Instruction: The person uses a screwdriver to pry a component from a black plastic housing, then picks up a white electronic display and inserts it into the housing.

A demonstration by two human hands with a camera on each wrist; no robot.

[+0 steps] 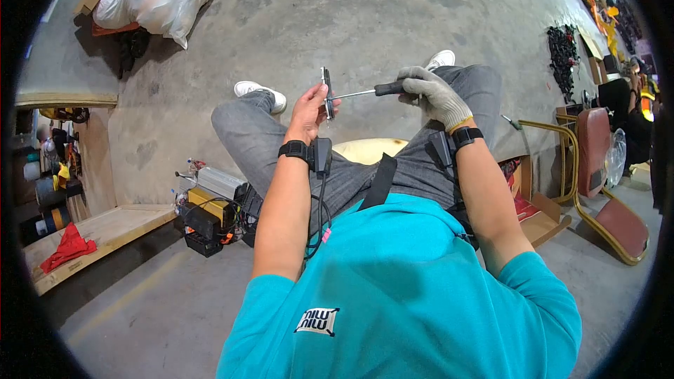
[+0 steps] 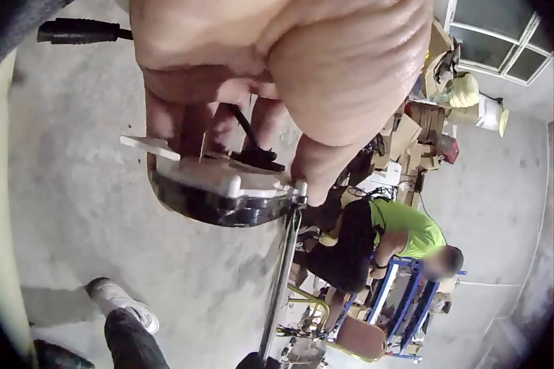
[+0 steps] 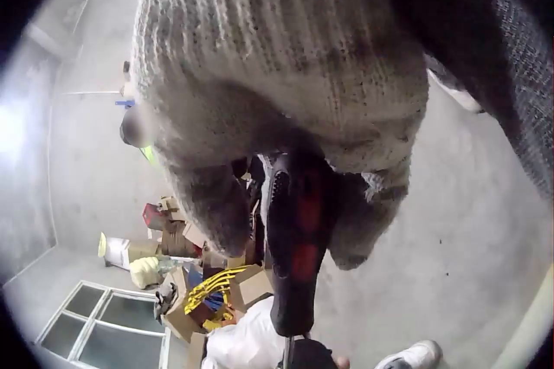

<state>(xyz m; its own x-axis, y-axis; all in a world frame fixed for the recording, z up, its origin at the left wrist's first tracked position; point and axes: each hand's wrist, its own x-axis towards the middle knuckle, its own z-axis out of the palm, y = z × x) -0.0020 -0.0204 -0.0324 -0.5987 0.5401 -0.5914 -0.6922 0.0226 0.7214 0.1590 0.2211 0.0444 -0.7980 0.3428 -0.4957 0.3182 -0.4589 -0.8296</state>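
Note:
My bare left hand (image 1: 307, 111) holds a small part, black outside and pale inside (image 1: 328, 92), upright between thumb and fingers. In the left wrist view this curved casing (image 2: 227, 203) has a shiny black rim, with a white tab and a short black piece near the fingers. My right hand (image 1: 437, 97), in a knitted grey-white glove, grips the black handle of a screwdriver (image 1: 390, 88). The black and red screwdriver handle (image 3: 299, 239) shows between the gloved fingers. Its metal shaft (image 2: 280, 287) points left, with the tip right at the casing's edge.
White plastic bags (image 1: 158, 0) lie at the upper left. A yellow and black machine (image 1: 210, 210) stands by the left leg, beside a wooden ledge (image 1: 105, 242) with a red cloth. A brown chair (image 1: 597, 151) is at right; another person (image 2: 398, 231) sits farther off.

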